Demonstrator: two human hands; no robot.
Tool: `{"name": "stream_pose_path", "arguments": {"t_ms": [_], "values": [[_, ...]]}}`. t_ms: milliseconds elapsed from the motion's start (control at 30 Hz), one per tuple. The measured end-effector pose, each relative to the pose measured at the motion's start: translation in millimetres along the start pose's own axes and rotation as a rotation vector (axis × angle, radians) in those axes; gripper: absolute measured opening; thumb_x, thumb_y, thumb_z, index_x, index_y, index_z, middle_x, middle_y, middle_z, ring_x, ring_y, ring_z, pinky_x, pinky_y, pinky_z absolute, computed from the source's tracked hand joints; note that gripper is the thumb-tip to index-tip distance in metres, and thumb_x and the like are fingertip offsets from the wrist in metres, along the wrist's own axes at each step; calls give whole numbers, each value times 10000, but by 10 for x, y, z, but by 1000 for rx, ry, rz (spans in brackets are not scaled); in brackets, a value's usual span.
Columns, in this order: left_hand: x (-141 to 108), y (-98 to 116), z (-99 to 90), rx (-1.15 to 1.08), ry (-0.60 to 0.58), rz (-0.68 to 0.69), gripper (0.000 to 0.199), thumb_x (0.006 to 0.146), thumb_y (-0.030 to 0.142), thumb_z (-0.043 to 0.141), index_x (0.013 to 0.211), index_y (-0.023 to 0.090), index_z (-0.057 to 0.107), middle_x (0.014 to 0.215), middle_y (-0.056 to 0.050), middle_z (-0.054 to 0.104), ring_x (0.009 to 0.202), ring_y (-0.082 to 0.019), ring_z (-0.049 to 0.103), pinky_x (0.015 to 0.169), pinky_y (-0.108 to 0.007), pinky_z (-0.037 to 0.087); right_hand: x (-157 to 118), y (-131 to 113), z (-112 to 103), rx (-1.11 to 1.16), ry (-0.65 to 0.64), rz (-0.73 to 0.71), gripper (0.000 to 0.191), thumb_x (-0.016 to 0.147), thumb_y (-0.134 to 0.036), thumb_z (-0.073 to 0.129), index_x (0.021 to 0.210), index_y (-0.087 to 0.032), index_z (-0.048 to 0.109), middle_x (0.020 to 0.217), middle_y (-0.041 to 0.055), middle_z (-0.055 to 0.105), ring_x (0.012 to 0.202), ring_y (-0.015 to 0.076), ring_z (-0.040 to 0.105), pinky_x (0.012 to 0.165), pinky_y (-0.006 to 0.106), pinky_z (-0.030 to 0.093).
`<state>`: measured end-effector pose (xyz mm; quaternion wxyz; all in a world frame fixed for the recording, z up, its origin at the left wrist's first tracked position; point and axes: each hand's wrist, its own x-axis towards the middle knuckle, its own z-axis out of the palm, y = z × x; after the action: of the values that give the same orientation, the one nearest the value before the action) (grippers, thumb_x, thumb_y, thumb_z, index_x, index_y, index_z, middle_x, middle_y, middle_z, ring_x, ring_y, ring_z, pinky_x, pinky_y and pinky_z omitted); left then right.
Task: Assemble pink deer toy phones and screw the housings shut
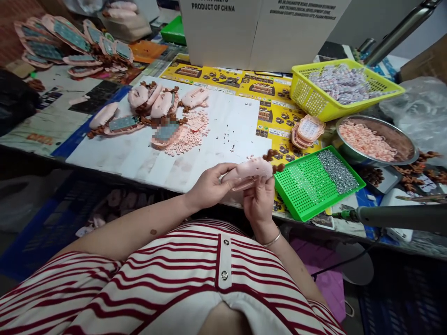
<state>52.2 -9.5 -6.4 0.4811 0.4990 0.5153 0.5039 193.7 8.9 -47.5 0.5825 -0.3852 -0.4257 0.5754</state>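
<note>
Between both hands, over the table's front edge, is a pale pink plastic toy shell (256, 168) with brown knobbed pieces (275, 160) sticking out at its right end. My left hand (213, 185) is closed around the shell's left end. My right hand (259, 197) grips its lower right side, fingers bent up against it. Parts of the fingers are hidden by the shell. To the left on white card lie several similar pink shells (162, 104), some with grey-blue panels, beside a heap of small pink pieces (192, 132).
Close to my right hand is a green perforated tray (300, 186) with small metal screws (337, 170). Beyond it stand a metal bowl (408, 149) of pink parts, stacked pink frames (307, 130) and a yellow basket (310, 104) of small packets. An electric screwdriver (391, 216) juts in from the right.
</note>
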Motion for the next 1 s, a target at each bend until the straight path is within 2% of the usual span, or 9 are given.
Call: {"name": "stream_pose_path", "arguments": {"t_ms": [100, 167, 233, 333, 467, 533, 700, 867, 1000], "values": [[99, 24, -88, -330, -92, -201, 562, 655, 455, 912, 1096, 147, 750, 1074, -115, 784, 1051, -300, 713, 963, -397, 547, 5, -80, 38, -303, -170, -104, 443, 911, -617, 593, 1170, -258, 574, 1175, 75, 711, 1041, 198, 687, 915, 363, 596], [135, 36, -135, -581, -81, -257, 560, 699, 513, 876, 1100, 146, 743, 1089, -122, 778, 1120, -315, 699, 974, -406, 552, -13, -153, 82, -517, -232, -251, 494, 937, -627, 546, 1217, -221, 559, 1175, 116, 708, 986, 214, 694, 835, 357, 601], [137, 42, -158, -754, -29, -229, 516, 782, 523, 811, 1165, 188, 730, 1201, -105, 756, 1288, -322, 622, 1056, -430, 519, -52, -202, 118, -754, -294, -382, 541, 967, -623, 491, 1285, -187, 520, 1084, 133, 735, 842, 217, 708, 679, 328, 573], [94, 27, -152, -840, 4, -208, 403, 862, 509, 740, 1195, 282, 722, 1321, -43, 718, 1429, -320, 510, 1135, -489, 462, -120, -189, 132, -1060, -323, -540, 491, 1033, -545, 372, 1292, -148, 498, 832, 93, 746, 578, 191, 656, 485, 289, 440], [41, -6, -118, -848, -27, -181, 315, 836, 538, 756, 1070, 328, 757, 1306, 10, 726, 1435, -344, 504, 1126, -548, 468, -146, -141, 80, -1128, -245, -833, 464, 1056, -469, 308, 1322, -122, 463, 847, 116, 769, 546, 196, 666, 467, 299, 431], [39, 1, -104, -850, -39, -168, 326, 811, 552, 775, 1045, 325, 764, 1288, 14, 734, 1429, -352, 510, 1111, -548, 484, -129, -188, 47, -1130, -288, -821, 492, 1055, -510, 298, 1327, -135, 464, 873, 109, 780, 566, 198, 689, 477, 295, 446], [44, 47, -40, -807, -80, -248, 458, 807, 545, 777, 1163, 258, 750, 1257, -54, 748, 1459, -335, 477, 1121, -465, 496, -105, -431, 17, -1198, -354, -559, 722, 991, -682, 349, 1464, -137, 389, 1159, 182, 767, 743, 238, 755, 576, 305, 499], [11, 60, 31, -797, -116, -265, 400, 890, 416, 720, 1243, 227, 727, 1230, -69, 759, 1382, -299, 568, 1104, -403, 515, -86, -563, 30, -1289, -346, -382, 648, 1046, -587, 242, 1332, -86, 536, 976, 166, 792, 740, 261, 755, 605, 318, 487], [35, 146, 69, -853, -7, -208, 384, 971, 423, 629, 1305, 243, 688, 1242, -58, 758, 1340, -271, 606, 1085, -390, 528, -78, -560, 16, -1071, -363, -359, 592, 1035, -579, 334, 1438, -165, 462, 1098, 127, 781, 852, 244, 764, 696, 319, 562]]}}
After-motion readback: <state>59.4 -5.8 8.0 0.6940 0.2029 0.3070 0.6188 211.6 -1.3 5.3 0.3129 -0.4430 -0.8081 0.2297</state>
